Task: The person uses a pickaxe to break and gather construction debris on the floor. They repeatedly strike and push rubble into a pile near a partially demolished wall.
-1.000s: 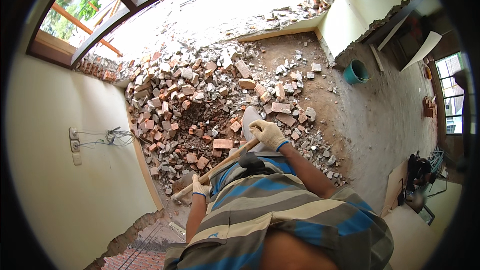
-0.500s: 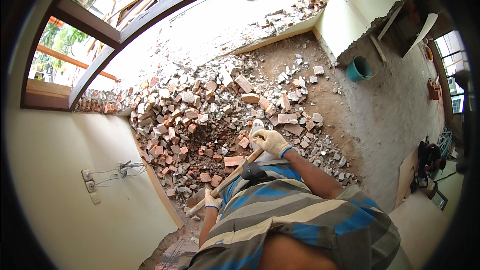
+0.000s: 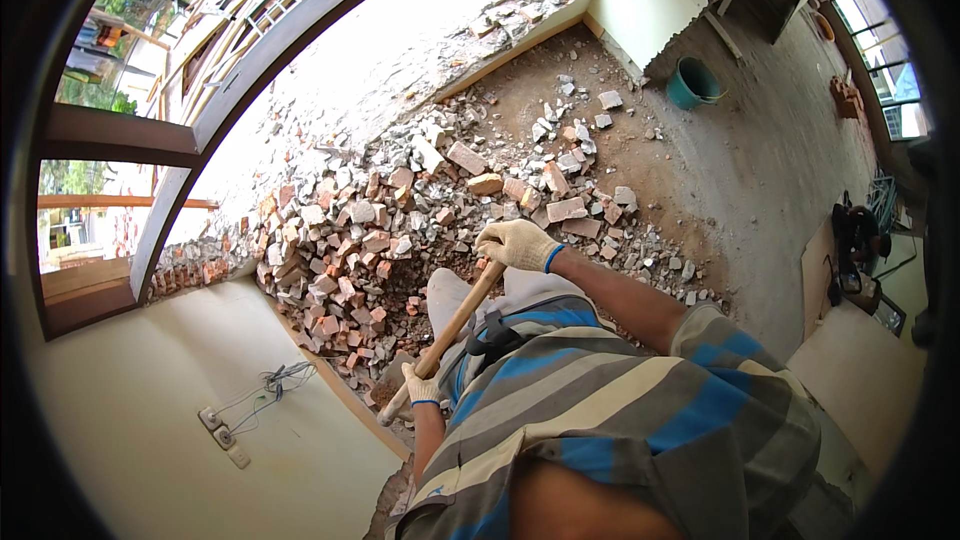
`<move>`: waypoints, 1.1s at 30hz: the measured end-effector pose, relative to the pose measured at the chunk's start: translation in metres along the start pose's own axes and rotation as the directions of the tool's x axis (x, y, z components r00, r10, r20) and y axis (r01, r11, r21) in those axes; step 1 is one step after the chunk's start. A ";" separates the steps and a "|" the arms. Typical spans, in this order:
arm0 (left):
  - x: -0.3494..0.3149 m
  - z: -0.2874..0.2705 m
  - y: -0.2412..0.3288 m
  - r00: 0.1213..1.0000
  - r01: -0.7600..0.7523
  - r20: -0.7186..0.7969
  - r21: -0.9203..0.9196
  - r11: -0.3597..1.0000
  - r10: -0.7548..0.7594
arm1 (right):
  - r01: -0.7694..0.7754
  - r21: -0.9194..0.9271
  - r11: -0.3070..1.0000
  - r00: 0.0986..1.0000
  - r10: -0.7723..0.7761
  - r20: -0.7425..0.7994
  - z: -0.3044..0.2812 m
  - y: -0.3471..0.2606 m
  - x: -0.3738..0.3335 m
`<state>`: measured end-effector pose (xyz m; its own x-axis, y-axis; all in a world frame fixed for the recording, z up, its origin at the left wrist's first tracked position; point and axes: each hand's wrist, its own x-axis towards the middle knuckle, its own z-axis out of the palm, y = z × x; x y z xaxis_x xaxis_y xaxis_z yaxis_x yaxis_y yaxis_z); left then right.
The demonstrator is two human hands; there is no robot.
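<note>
Gripping a wooden-handled tool (image 3: 460, 320): two hands in cream knitted gloves, each cuff edged in blue. Right hand (image 3: 518, 243): fingers curled closed over the handle's upper end. Left hand (image 3: 421, 383): fingers wrapped around the handle lower down, near its other end.

Materials and surroundings: rubble heap (image 3: 350, 230), of angular grey mortar lumps and orange-red brick pieces, rough and dusty, some blocks nearly whole. Bare floor (image 3: 770, 170), grey and gritty, browner beside the heap. Bucket (image 3: 692, 85), green, round-mouthed, standing on that floor. Left wall (image 3: 150, 390), smooth, cream, bearing pale sockets (image 3: 222, 426) and a loose tangle of thin cables (image 3: 283, 378). Window frame (image 3: 120, 135), dark and straight-edged, bent by the lens. Shirt (image 3: 600, 390), striped grey, cream and blue; trousers (image 3: 450, 300), pale.

Tool: located in front of the person's body, slanting from the right hand down to the left, between shirt and heap. Handle round, pale brown, smooth, slightly worn in tone; lower end blunt and lighter. A flat, grey-brown, earth-coloured piece shows beside that end, just beyond the left hand.

Obscured: the join of flat piece and handle, partly behind the left glove; fingertips of the left hand, turned under. Ground outside, washed out by glare. Dark articles (image 3: 858, 240) at the right rim, too jumbled to identify. Lower legs, hidden by clothing.
</note>
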<state>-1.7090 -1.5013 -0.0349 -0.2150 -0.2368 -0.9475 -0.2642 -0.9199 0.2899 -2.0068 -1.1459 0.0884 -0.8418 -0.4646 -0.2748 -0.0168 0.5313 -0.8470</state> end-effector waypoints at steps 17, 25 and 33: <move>0.074 0.025 0.176 0.994 0.101 -0.019 0.477 0.873 -0.105 | -0.164 0.110 0.980 0.942 0.189 -0.277 0.101 -0.089 -0.043; 0.087 0.099 0.233 0.973 0.222 -0.104 0.641 0.735 -0.204 | -0.294 0.396 0.870 0.759 0.465 -0.457 0.161 -0.110 -0.098; 0.079 0.212 0.235 0.977 0.213 -0.141 0.623 0.753 -0.161 | -0.107 0.329 0.938 0.688 0.309 -0.657 0.149 -0.092 -0.076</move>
<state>-1.9876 -1.6695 -0.0126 -0.0353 -0.1277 -0.9912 -0.8303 -0.5482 0.1002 -1.8611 -1.2647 0.1196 -0.9387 0.3094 -0.1520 0.2521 0.3152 -0.9149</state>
